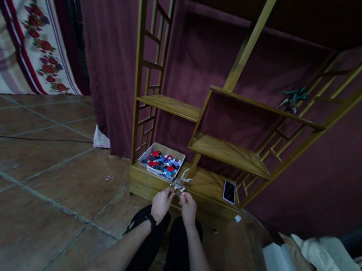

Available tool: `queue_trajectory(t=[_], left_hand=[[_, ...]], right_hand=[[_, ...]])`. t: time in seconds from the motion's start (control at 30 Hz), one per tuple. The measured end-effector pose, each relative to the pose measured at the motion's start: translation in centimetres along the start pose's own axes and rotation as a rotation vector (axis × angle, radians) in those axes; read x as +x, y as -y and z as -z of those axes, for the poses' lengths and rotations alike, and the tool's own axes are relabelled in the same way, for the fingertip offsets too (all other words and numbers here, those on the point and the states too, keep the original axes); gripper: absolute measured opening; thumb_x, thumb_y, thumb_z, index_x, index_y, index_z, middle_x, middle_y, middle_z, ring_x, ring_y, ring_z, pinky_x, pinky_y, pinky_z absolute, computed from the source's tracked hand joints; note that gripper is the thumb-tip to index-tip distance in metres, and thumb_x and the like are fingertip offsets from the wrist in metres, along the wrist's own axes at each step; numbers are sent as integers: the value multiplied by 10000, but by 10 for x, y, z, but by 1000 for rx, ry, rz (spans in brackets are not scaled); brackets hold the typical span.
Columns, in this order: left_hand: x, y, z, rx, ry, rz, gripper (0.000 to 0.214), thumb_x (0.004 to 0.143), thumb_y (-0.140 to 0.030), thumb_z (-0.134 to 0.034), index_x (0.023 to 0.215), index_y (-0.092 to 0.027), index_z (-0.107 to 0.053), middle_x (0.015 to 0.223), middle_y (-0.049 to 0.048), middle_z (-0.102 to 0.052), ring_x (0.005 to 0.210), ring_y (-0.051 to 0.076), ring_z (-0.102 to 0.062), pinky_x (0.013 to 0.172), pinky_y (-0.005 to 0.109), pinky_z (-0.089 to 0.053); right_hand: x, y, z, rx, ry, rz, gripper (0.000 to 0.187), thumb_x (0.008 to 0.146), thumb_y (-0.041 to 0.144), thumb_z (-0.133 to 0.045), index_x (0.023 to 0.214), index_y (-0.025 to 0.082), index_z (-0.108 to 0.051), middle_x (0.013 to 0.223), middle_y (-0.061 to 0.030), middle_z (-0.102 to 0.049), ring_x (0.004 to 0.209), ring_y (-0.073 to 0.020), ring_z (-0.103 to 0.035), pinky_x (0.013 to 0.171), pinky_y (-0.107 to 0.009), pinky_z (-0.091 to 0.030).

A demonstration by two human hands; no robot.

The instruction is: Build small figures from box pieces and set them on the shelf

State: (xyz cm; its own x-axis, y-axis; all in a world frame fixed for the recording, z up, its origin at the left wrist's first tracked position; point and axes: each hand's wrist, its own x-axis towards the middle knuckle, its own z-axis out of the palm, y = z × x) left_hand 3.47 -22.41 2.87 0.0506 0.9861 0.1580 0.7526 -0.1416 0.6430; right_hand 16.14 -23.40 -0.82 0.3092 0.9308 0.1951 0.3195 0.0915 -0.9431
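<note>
Both hands meet in front of the low base of a wooden shelf unit. My left hand, with a dark band on the wrist, has its fingers closed on the left side of a small shiny silvery figure with branching prongs. On the figure's other side, my right hand pinches its lower right edge. The prongs point up and away from me; the figure's exact kind cannot be made out. Just beyond my left hand stands an open cardboard box of red, black, blue and white pieces.
A dark-screened tablet or phone lies on the shelf base at right. The wooden shelf has stepped boards, with a green-topped figurine higher up. White boxes and cloth lie on the floor at right. A cable crosses the tiles at left.
</note>
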Motion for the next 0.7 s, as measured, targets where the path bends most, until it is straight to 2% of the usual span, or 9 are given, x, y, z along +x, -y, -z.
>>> queue_trajectory(t=[0.23, 0.43, 0.7], left_hand=[[5, 1, -2, -51, -18, 85, 190, 843, -275, -514, 953, -193, -646, 891, 86, -687, 820, 183, -626, 660, 241, -380], [9, 1, -2, -137, -47, 147, 159, 813, -236, -559, 908, -175, -671, 850, 80, -690, 768, 160, -626, 659, 228, -389], [8, 6, -10, -95, -21, 117, 179, 835, -303, -528, 891, -197, -661, 860, 55, -693, 789, 164, -617, 619, 223, -350]], right_hand=[[-3, 8, 1, 4, 35, 20, 279, 745, 370, -489, 900, 214, -661, 790, -10, -693, 703, -169, -642, 620, -269, -522], [-4, 10, -1, -2, 62, 63, 277, 743, 358, -506, 919, 224, -672, 819, -15, -704, 738, -178, -644, 647, -271, -511], [3, 3, -1, -81, -16, 24, 287, 789, 342, -442, 933, 239, -668, 752, -3, -695, 697, -169, -638, 615, -250, -492]])
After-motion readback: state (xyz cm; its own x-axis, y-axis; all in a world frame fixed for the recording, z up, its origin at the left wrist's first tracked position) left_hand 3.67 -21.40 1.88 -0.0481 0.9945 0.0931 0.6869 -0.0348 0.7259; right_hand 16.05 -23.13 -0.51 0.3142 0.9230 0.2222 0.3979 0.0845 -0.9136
